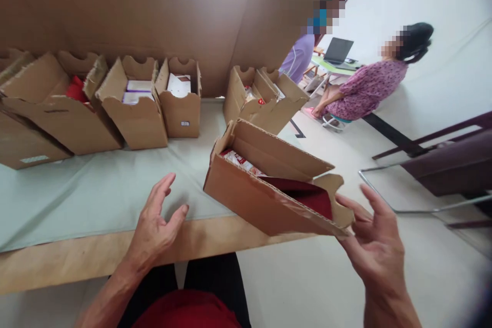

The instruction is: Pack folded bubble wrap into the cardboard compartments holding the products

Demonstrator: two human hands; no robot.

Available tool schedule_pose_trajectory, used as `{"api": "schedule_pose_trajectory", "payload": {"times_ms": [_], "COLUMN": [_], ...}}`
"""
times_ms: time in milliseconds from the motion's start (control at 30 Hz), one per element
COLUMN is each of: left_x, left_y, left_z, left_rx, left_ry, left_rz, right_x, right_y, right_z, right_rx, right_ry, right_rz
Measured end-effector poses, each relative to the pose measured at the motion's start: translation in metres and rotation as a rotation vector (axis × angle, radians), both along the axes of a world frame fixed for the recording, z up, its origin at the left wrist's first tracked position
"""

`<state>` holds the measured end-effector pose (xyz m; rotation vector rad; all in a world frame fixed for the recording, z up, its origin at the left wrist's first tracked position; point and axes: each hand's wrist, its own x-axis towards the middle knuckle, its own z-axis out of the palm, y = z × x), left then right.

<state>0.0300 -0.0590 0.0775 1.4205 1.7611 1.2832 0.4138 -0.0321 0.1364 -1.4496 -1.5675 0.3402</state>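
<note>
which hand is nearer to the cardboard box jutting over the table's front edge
Right. The right hand is at the near end of the box, seemingly touching its corner; the left hand is off to its left, apart from it.

Single head-worn view, facing forward and down over table [96,256]; wearer's lap [218,284] close, wall [453,25] farther.

I see the left hand [156,223] open, thumb apart from lightly bent fingers, and the right hand [374,238] palm showing, fingers loosely spread.
</note>
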Motion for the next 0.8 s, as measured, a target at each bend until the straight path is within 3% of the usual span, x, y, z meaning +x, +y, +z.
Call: {"api": "schedule_pose_trajectory", "payload": {"times_ms": [100,167,267,367,533,667,800], "left_x": [0.016,0.030,0.047,0.046,0.014,-0.009,-0.033], "left_y": [0.009,0.015,0.018,0.009,-0.007,0.006,0.024], "left_z": [0.002,0.001,-0.005,-0.012,-0.017,-0.012,-0.009], "left_rx": [-0.011,-0.009,-0.008,0.009,0.063,0.107,0.101], "left_ry": [-0.068,-0.134,-0.203,-0.217,-0.193,-0.182,-0.160], "left_rz": [-0.192,-0.332,-0.415,-0.341,-0.109,0.023,-0.006], "right_x": [0.011,0.004,-0.017,-0.040,-0.084,-0.130,-0.165], "right_y": [-0.026,-0.031,-0.024,-0.006,0.055,0.112,0.138], "right_z": [-0.033,-0.052,-0.067,-0.066,-0.051,-0.051,-0.072], "right_rx": [-0.122,-0.170,-0.177,-0.130,-0.092,-0.091,-0.120], "right_ry": [0.202,0.190,0.093,0.041,0.041,0.103,0.172], "right_rz": [0.137,0.193,0.119,0.097,0.365,0.548,0.500]}}
